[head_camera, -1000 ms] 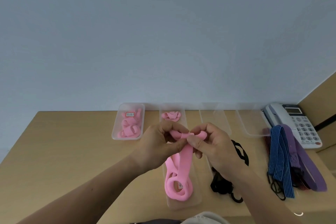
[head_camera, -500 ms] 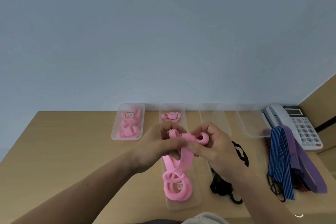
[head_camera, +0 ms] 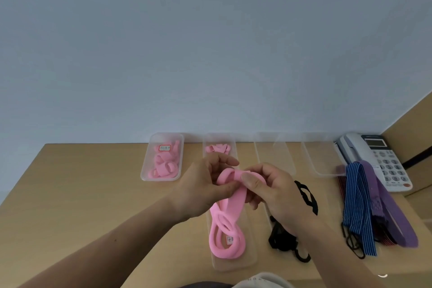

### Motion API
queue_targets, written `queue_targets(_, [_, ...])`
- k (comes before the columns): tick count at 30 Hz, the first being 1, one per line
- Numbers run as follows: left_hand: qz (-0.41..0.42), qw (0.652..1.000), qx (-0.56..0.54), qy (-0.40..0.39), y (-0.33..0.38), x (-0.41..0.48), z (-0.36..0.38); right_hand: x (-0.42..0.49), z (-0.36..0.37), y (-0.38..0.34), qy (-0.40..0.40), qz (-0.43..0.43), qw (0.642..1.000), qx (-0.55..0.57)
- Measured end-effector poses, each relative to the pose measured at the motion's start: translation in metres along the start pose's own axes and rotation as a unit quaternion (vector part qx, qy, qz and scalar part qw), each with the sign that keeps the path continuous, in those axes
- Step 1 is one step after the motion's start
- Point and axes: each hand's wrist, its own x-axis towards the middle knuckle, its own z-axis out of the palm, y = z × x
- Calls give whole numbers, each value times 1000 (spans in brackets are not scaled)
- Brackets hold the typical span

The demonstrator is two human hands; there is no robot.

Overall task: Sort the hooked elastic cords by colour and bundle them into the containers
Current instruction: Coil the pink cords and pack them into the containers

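Head view: both hands are held together at the centre of the frame, above the long clear container (head_camera: 233,267). The upper end of the pink cord (head_camera: 236,197) is pinched between the thumb and curled fingers of the left hand (head_camera: 205,184). A small loop of it is gripped by the thumb and curled fingers of the right hand (head_camera: 273,192). The rest of the cord hangs down and lies coiled in the lower part of that container. A finished pink bundle (head_camera: 218,148) is seen at the container's upper end. No hook can be made out on the held cord.

The step in hand is judged to be the rolling of the cord into a compact bundle.

1. The band should be kept flat, each turn being laid squarely on the last.
2. The rolled core should be held firmly by one hand while slack is fed by the other.
3. Slack should be drawn up gradually, so that the coil below is not tangled.
4. Even, light tension is advised; an elastic band is likely to spring open if released early.
5. The bundle should be placed with the pink ones only, well apart from the black cords (head_camera: 282,241) at lower right.
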Motion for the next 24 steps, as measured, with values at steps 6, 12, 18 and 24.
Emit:
queue_targets(6, [-25, 998, 21, -45, 6, 3, -3, 3, -2, 2, 15, -35, 999, -35])
queue_targets(12, [-60, 995, -33, -69, 12, 5, -5, 4, -1, 3, 13, -43, 998, -42])
queue_targets(18, [-79, 991, -89, -62, 8, 8, -7, 5, -2, 11, -12, -27, 1000, -10])
queue_targets(24, [-49, 996, -61, -42, 7, 8, -7, 5, -5, 8, -10, -7, 1000, 28])
